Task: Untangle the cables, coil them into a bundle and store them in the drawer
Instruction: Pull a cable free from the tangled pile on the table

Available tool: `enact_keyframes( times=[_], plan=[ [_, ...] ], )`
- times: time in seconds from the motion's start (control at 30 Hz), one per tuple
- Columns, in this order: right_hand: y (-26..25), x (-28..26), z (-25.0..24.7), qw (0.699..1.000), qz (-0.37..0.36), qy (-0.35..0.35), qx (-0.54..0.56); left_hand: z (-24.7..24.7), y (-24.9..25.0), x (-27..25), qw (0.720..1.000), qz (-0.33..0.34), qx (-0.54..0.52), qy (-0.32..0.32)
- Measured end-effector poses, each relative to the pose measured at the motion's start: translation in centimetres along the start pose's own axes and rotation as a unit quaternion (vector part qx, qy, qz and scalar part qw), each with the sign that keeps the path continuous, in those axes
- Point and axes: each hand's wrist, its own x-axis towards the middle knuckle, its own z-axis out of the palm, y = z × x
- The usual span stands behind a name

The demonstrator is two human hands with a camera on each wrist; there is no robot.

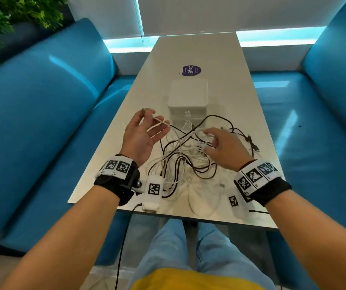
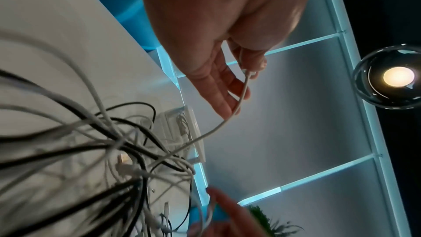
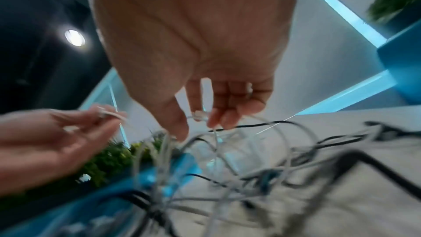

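Observation:
A tangle of white and black cables (image 1: 186, 162) lies on the white table (image 1: 113, 164) in front of me. My left hand (image 1: 153, 118) is raised palm-up above the table's left part and pinches the plug end of a white cable (image 2: 241, 96) between thumb and fingers; the cable runs down into the tangle. My right hand (image 1: 208, 138) reaches into the heap from the right, its thumb and fingertips (image 3: 214, 120) pinching a white cable strand (image 3: 200, 116). Behind the heap stands a small white drawer box (image 1: 187, 95) with a clear front.
Blue sofas (image 1: 42, 122) flank the table on both sides. A purple sticker (image 1: 192, 70) lies beyond the box. Black plug ends (image 1: 253, 145) trail to the right of the heap. The table's near edge (image 1: 168, 214) is just above my knees. A plant (image 1: 11, 15) stands far left.

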Motion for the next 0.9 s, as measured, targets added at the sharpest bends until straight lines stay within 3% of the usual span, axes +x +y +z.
enact_keyframes(
  times=[0.13,0.23,0.33,0.43,0.53,0.7,0.9],
  plan=[
    [-4.1,0.5,0.4,0.988,-0.037,-0.038,0.144,1.7,-0.7,-0.7,0.999,-0.012,0.004,-0.052],
    [-4.3,1.0,0.9,0.992,-0.058,-0.051,0.100,2.3,-1.0,-1.6,0.997,-0.013,-0.001,-0.077],
    [-3.6,1.4,0.9,0.995,-0.064,-0.005,0.079,1.7,-2.5,-2.0,0.992,0.005,0.095,-0.082],
    [-3.6,1.3,0.2,0.995,-0.077,0.029,0.054,1.3,-4.7,-2.0,0.956,0.023,0.282,-0.082],
    [-3.5,0.9,-0.8,0.990,-0.069,0.047,0.113,1.9,-6.6,-2.2,0.923,0.036,0.375,-0.075],
    [-3.0,0.0,-2.1,0.984,-0.066,0.069,0.148,2.1,-8.9,-2.1,0.889,0.041,0.449,-0.087],
    [-3.3,0.2,-1.6,0.947,-0.050,0.142,0.284,2.0,-8.4,-1.4,0.887,0.035,0.454,-0.075]
  ],
)
